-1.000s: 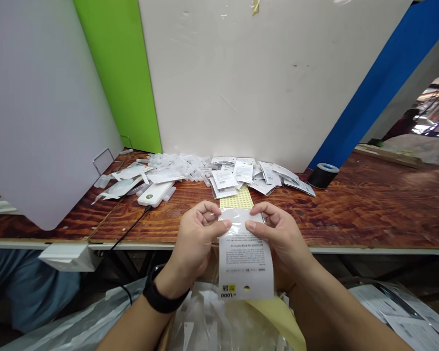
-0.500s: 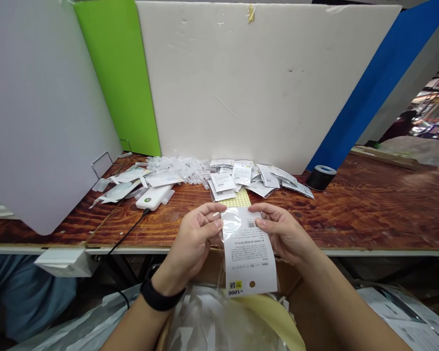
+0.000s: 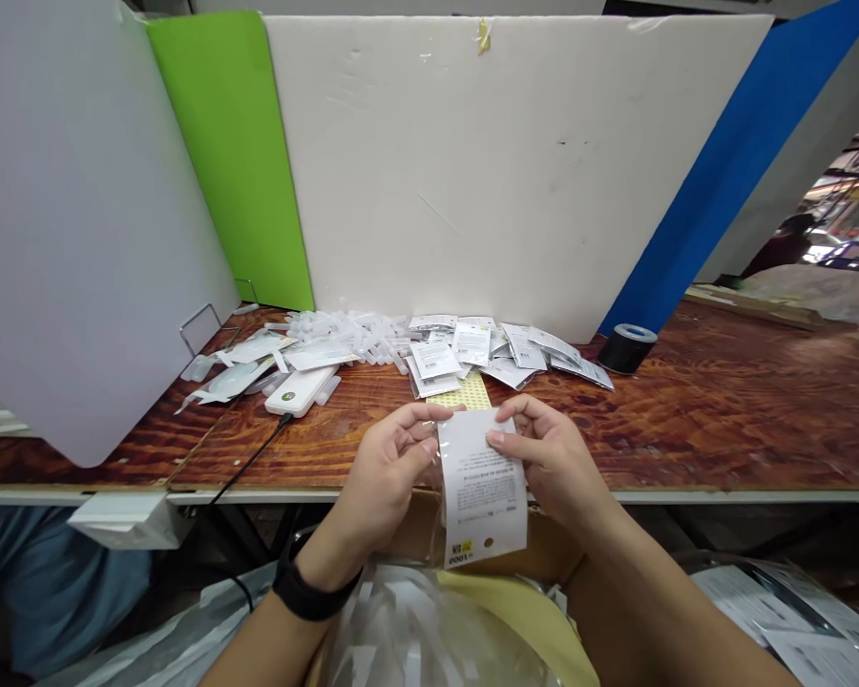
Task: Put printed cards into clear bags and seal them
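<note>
Between my hands hangs a white printed card packet (image 3: 483,496) with a transparent plastic sleeve edge along its left side, its print upside down and a small round hole near the lower edge. My left hand (image 3: 393,468) pinches the upper left corner, the thumb in front. At the upper right, my right hand (image 3: 548,453) grips the packet with its thumb pressed on the printed face, covering part of the print. Just behind the packet a sheet of yellow stickers (image 3: 476,391) lies on the wooden table (image 3: 722,410).
Several similar packets (image 3: 472,342) and a heap of small translucent plastic pieces (image 3: 358,334) lie behind. A white device (image 3: 301,391) with a black cable is at left, a black tape roll (image 3: 626,349) at right. Under my hands stands a cardboard box (image 3: 608,592) holding plastic bags.
The packet has tilted and shifted slightly left, its lower edge a little higher. My right thumb has slid inward over the barcode. The left hand keeps its pinch.
</note>
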Tool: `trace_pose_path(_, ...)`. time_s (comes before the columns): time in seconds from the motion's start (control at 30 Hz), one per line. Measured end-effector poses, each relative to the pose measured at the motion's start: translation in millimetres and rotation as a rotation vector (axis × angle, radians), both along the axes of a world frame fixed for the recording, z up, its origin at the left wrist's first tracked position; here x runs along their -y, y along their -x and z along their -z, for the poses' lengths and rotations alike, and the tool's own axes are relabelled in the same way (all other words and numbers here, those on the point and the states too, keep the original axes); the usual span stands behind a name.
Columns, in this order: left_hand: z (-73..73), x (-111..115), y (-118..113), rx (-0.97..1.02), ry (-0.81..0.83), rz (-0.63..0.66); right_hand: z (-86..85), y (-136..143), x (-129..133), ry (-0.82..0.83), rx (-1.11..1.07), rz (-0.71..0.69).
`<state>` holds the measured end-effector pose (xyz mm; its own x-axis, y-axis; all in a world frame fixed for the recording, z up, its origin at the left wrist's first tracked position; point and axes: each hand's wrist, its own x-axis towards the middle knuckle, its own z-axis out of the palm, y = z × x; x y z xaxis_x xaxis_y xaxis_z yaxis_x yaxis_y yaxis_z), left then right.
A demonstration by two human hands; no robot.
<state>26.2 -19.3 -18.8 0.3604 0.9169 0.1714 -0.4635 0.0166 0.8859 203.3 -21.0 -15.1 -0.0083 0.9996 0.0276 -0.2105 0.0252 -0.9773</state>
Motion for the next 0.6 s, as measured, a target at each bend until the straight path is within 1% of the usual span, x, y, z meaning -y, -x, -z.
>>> trace_pose_path(0.1,-3.8,-0.3,2.1,0.087,0.088,-0.023,-2.1,-5.5,0.1,0.074,-0.087,-0.024)
trace_pose_path(0.2,-13.1,0.9,6.2,0.13,0.132,-0.039,-5.5,-9.6,3.0,0.123,-0.115,-0.075)
trace_pose_path(0.3,-21.6,-1.3,13.7,0.134,0.074,-0.154,-10.4,-10.2,7.1,0.199,-0.131,-0.155)
trace_pose_path(0.33,-22.8,-3.7,17.6,0.087,0.028,-0.208,-12.1,-9.9,8.0,0.232,-0.128,-0.194)
trace_pose_path(0.37,-22.9,-7.3,22.4,-0.041,-0.043,-0.28,-13.7,-9.5,8.2,0.268,-0.115,-0.241)
trace_pose_path(0.4,-21.9,-12.3,28.6,-0.235,-0.125,-0.366,-14.9,-9.5,7.4,0.308,-0.095,-0.29)
trace_pose_path(0.43,-19.9,-18.5,36.2,-0.461,-0.205,-0.457,-15.6,-9.9,5.4,0.343,-0.074,-0.319)
trace_pose_path(0.47,-17.2,-25.9,45.5,-0.727,-0.284,-0.565,-15.8,-10.9,2.2,0.355,-0.062,-0.295)
trace_pose_path(0.5,-14.2,-34.3,56.3,-0.9,-0.321,-0.659,-15.3,-12.3,-2.3,0.334,-0.07,-0.205)
trace_pose_path(0.6,-5.5,-63.1,95.3,-1.153,-0.343,-0.879,-11.0,-17.3,-18.5,0.165,-0.146,0.202)
